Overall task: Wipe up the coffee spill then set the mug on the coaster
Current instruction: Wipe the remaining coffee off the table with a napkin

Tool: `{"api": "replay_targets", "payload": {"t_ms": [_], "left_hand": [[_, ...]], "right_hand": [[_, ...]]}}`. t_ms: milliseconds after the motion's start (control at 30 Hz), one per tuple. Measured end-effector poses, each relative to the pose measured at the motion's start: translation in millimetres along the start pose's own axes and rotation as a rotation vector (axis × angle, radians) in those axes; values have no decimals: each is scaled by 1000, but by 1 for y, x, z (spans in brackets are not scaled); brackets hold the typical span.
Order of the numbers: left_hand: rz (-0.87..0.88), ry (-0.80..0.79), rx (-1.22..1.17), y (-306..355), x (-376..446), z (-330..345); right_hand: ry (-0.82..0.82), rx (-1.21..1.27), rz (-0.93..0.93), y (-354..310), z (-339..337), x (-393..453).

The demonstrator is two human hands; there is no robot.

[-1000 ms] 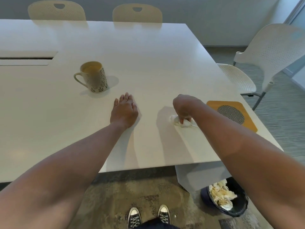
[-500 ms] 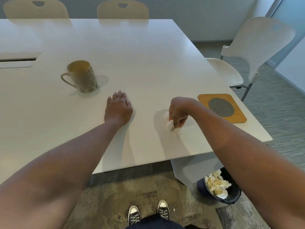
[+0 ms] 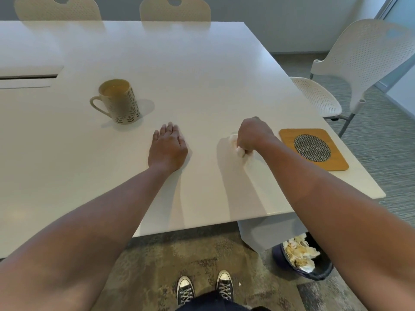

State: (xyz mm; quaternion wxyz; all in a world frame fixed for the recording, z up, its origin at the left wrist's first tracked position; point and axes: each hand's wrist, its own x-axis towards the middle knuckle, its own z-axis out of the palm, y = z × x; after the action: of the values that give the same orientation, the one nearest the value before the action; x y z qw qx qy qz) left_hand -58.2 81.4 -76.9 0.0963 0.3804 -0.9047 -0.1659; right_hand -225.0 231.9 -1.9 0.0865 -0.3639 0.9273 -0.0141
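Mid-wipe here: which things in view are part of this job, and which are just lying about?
Part of the job:
- wadded paper towel, gripped by the right hand
- mug, standing on the table
- coaster, nothing on it
- left hand, resting flat on the table

Just lying about:
- chairs
- bin of crumpled paper on the floor

Mug (image 3: 119, 102) on table (image 3: 202, 63) left; coaster (image 3: 314, 149) right; bin (image 3: 303, 259) beneath.

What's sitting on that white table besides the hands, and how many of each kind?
Mug: 1
Coaster: 1
Crumpled paper towel, gripped in the right hand: 1
Total: 3
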Motion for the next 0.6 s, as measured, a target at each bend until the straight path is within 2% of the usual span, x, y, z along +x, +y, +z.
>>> {"api": "replay_targets", "payload": {"t_ms": [200,333,467,600], "left_hand": [[-4,7,-5,1,0,1],[-4,19,-6,0,1,1],[-7,29,-20,0,0,1],[-16,43,-41,0,0,2]], "right_hand": [[152,260,86,11,12,25],[237,180,3,3,32,30],[278,242,-23,-11,46,43],[225,236,-66,-32,49,60]]}}
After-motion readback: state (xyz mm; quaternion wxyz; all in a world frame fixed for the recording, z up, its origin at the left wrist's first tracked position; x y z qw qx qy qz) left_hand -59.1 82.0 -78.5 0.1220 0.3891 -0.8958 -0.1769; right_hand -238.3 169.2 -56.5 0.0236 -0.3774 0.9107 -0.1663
